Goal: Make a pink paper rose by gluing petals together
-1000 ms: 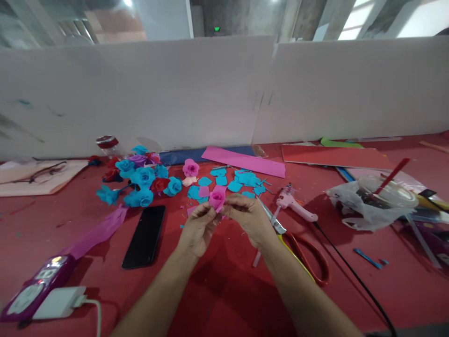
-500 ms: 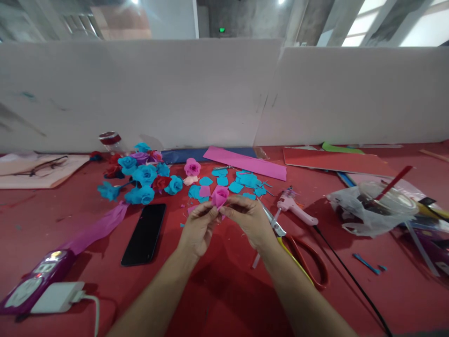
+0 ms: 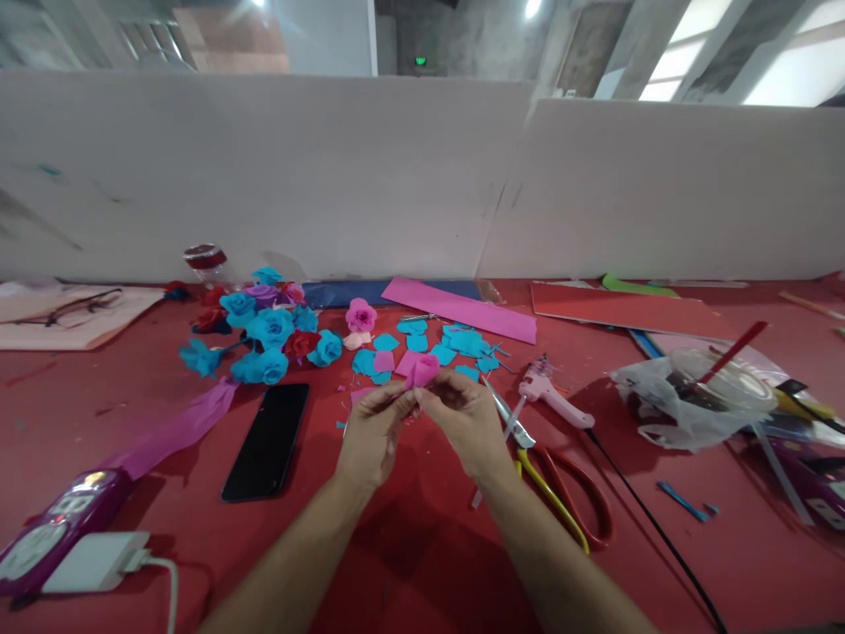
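Both my hands meet over the red table [image 3: 422,546]. My left hand [image 3: 370,433] and my right hand [image 3: 465,416] pinch a small pink paper rose [image 3: 421,370] between their fingertips, holding it just above the table. Behind it lie several cut blue and pink paper petals [image 3: 436,343]. A finished pink rose [image 3: 361,314] sits further back. A bunch of blue, red and purple paper roses [image 3: 264,330] lies at the left.
A black phone [image 3: 268,440] lies left of my hands. Red-handled scissors [image 3: 554,475] and a pink glue gun [image 3: 551,396] with its black cord lie to the right. A plastic cup in a bag [image 3: 706,392] stands far right. A purple power strip [image 3: 49,537] sits at the lower left.
The pink rose has been turned and tipped a little to the right between my fingers. The hands stay in the same place; the camera has shifted slightly.
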A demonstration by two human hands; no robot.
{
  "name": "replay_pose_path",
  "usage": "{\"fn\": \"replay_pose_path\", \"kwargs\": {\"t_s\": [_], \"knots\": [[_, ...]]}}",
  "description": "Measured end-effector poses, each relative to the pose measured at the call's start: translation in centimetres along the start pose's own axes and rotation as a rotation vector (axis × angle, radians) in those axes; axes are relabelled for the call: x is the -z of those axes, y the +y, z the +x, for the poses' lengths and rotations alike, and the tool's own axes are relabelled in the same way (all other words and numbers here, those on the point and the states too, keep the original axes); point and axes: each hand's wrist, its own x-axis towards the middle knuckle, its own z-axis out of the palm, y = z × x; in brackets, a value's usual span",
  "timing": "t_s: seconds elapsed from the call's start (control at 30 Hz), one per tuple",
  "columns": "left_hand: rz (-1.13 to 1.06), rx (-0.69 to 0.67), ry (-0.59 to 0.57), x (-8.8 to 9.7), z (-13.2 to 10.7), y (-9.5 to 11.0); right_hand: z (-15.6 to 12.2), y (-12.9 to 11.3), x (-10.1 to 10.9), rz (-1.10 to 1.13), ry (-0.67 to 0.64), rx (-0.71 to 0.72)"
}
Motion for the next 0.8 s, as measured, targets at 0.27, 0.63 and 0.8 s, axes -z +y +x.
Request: {"fn": "replay_pose_path", "kwargs": {"t_s": [0.27,0.63,0.8], "knots": [[-0.057,0.055,-0.001,-0.25,-0.04,0.90,0.04,-0.01,-0.13,0.070,0.000,0.018],[-0.063,0.128,-0.056,0.49,0.16,0.53,0.01,-0.01,-0.20,0.112,-0.038,0.028],[-0.057,0.152,-0.085,0.34,0.12,0.81,0.01,-0.36,-0.15,0.177,-0.055,-0.015]]}}
